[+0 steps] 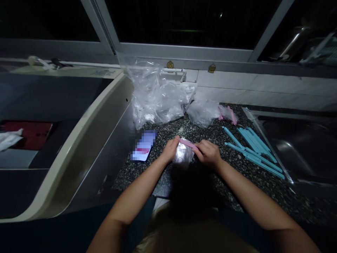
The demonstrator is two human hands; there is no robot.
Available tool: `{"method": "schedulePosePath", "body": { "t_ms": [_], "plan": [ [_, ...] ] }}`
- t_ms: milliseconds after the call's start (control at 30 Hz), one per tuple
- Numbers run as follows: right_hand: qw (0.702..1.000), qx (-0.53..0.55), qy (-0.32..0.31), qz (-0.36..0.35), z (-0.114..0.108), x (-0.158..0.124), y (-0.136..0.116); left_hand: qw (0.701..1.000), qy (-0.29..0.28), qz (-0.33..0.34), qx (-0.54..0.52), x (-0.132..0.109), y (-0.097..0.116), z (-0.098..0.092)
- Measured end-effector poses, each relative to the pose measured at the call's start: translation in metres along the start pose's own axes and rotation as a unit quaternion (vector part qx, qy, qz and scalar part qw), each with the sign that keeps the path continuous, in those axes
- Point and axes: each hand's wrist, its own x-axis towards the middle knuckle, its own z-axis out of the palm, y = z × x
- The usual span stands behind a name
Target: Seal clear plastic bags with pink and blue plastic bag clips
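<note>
My left hand [170,149] and right hand [207,153] meet just above the dark speckled surface [237,182], and between them I hold a small clear bag [183,154] with a pink clip [189,144] laid across its top. My left fingers are pinched on the near end of the clip and the bag's neck; my right fingers are closed over the other end, so the clip runs straight from one set of fingertips to the other. Whether it is snapped fully home I cannot tell, since my right fingers cover that end. I judge this bag to be mid-sealing, not finished. Left of my left fingers a flat card or packet [144,146] lies on the surface, blurred beyond reading. Right of my right fingers, well apart, a loose bundle of blue clips [252,149] lies unused, which suggests to me that a good share of the clipping is still ahead. Beyond my fingers, a few more pink clips [229,114] rest beside a crumpled bag [202,112], and farther back to the left stands a heap of empty bags [155,95] against the window frame.
</note>
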Motion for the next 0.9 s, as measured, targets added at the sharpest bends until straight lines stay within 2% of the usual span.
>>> {"method": "schedulePosePath", "body": {
  "t_ms": [900],
  "plan": [
    [0.999, 0.017, 0.043, -0.025, -0.0003, 0.0018, 0.0014, 0.998, 0.034, -0.017, -0.048, -0.0002, 0.0016, 0.0065]
  ]
}}
